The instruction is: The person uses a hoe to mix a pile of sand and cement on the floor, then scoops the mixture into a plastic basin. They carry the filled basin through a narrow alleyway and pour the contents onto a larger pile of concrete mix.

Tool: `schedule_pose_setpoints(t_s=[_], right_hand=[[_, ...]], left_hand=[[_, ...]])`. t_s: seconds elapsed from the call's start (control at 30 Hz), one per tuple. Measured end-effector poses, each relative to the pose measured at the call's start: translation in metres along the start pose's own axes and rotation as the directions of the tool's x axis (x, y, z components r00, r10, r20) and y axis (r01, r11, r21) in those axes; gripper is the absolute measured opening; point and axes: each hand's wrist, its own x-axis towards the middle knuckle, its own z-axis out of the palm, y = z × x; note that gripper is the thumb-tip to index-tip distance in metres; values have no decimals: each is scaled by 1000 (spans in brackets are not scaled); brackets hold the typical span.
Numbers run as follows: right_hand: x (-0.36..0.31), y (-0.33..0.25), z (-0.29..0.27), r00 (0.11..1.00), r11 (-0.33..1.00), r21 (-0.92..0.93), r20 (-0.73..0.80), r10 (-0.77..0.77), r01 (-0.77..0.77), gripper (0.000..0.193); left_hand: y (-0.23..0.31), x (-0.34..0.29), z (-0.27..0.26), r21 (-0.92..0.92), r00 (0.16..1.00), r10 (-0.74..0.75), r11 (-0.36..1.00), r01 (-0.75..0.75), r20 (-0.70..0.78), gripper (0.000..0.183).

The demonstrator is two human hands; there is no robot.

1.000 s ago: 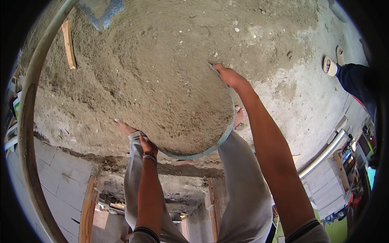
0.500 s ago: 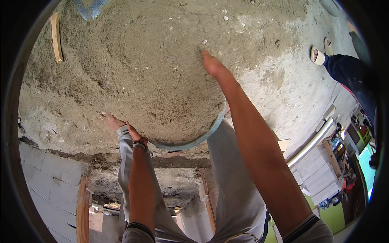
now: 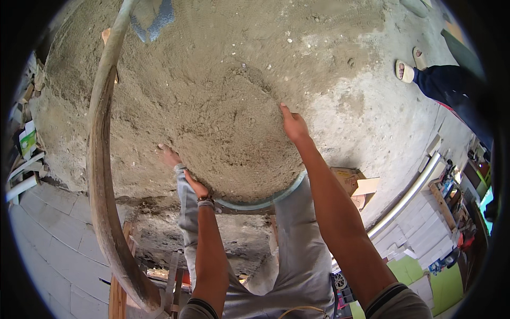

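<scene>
A round basin with a pale blue-green rim (image 3: pixel 255 206) stands between my legs, heaped with damp sand (image 3: pixel 234 154) that merges with the sand around it. My left hand (image 3: pixel 196 186) lies low against the sand at the basin's left side, beside my bare left foot (image 3: pixel 169 156); most of its fingers are hidden. On the right slope of the heap is my right hand (image 3: pixel 295 126), its visible finger stretched forward and the others partly out of sight. No tool shows in this hand. Beyond it, a shallow furrow (image 3: pixel 255 80) marks the sand.
A curved wooden pole (image 3: pixel 100 133) crosses the left side. Beside my right forearm is an open cardboard box (image 3: pixel 348 178). Another person's sandalled foot (image 3: pixel 405 71) is on the floor at the far right. Near the lower right lies a long white pipe (image 3: pixel 404 196).
My right hand has drawn back toward me along the sand, and a furrow now shows ahead of it. The view has shifted, bringing the wooden pole into sight.
</scene>
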Motion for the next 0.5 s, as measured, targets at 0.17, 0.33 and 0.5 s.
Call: schedule_pose_setpoints(t_s=[0.17,0.33,0.5], right_hand=[[-41,48,-27,999,962,270,-2,41,-39,85],[-88,99,-65,995,846,529,-28,94,-65,89],[-173,143,-129,996,681,732,-67,56,11,90]], left_hand=[[70,-45,-9,-86,983,-93,990,108,157,74],[147,-95,-10,-24,931,-99,993,115,352,75],[233,-166,-12,82,872,17,994,-65,490,80]])
